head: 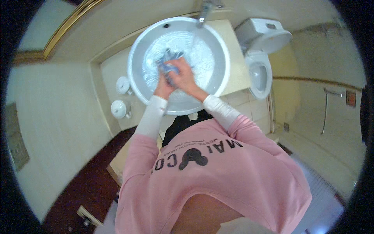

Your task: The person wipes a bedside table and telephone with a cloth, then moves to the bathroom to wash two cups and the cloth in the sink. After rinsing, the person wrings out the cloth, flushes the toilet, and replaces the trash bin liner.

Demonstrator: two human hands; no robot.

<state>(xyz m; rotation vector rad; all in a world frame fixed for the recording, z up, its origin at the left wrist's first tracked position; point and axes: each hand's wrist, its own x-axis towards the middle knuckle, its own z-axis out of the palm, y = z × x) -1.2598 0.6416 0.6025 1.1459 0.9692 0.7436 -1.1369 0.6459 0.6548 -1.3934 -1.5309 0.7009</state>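
Observation:
A crumpled blue-and-grey cloth is bunched between my two hands over a round white washbasin. Rippling water covers the basin's bottom. My left hand cups the cloth from the left and below. Across its top lies my right hand, fingers curled onto the fabric. Both hands are slightly blurred, and part of the cloth is hidden under them. Above the basin's far rim, a chrome faucet points down, with what looks like a thin stream below it.
Two lidded white cups stand on the pale counter, left of the basin. To the right is a white toilet with its lid raised. A gold-framed mirror hangs at upper left. A dark red door is at lower left.

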